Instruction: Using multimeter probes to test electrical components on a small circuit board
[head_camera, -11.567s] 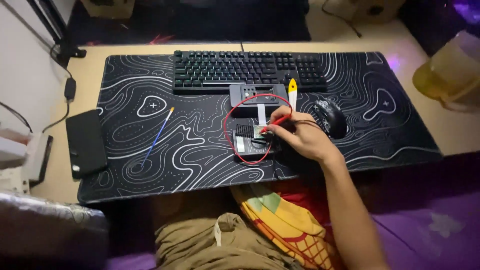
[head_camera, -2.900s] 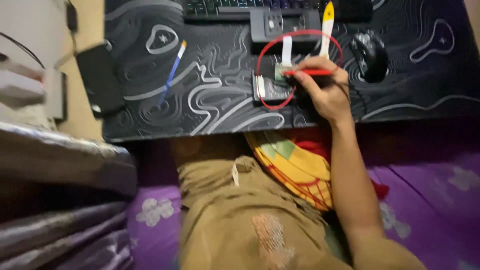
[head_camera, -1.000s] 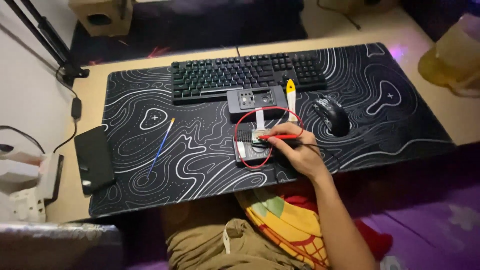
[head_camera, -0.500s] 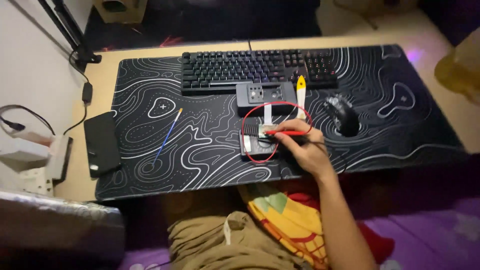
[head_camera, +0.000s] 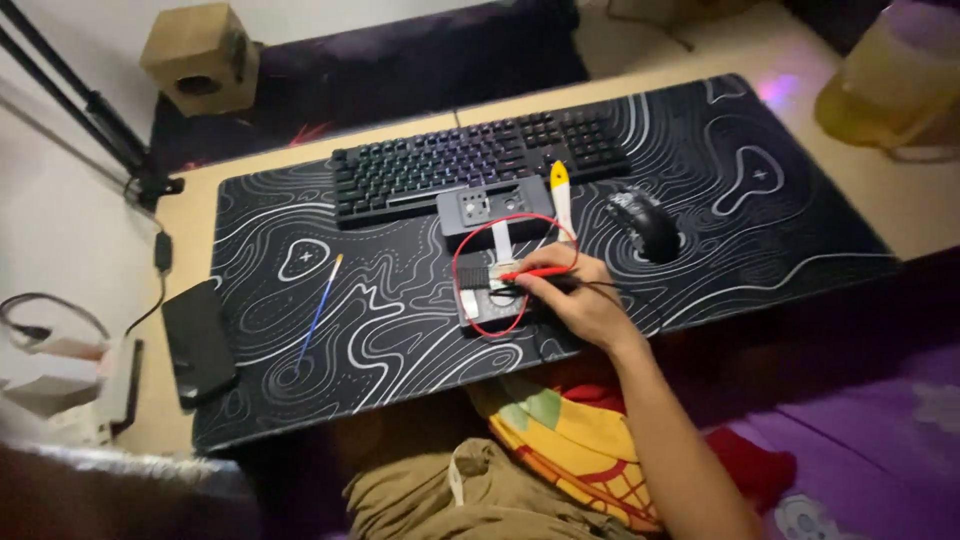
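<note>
Our right hand (head_camera: 580, 300) still grips the red probe (head_camera: 535, 272) on the board (head_camera: 490, 292), unchanged since before; mouse (head_camera: 642, 222) at two o'clock; left hand unseen.

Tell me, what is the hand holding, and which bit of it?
The right hand holds a red probe by its rear end, with the tip pointing left over a small dark device on the desk mat. The left hand is out of view.

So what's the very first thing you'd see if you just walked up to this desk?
Probably the red wire loop in the middle of the black desk mat with its white wavy lines, where the right hand holds a red probe to a small dark device. Just behind it, the glowing keyboard stands out, with a black mouse to its right.
</note>
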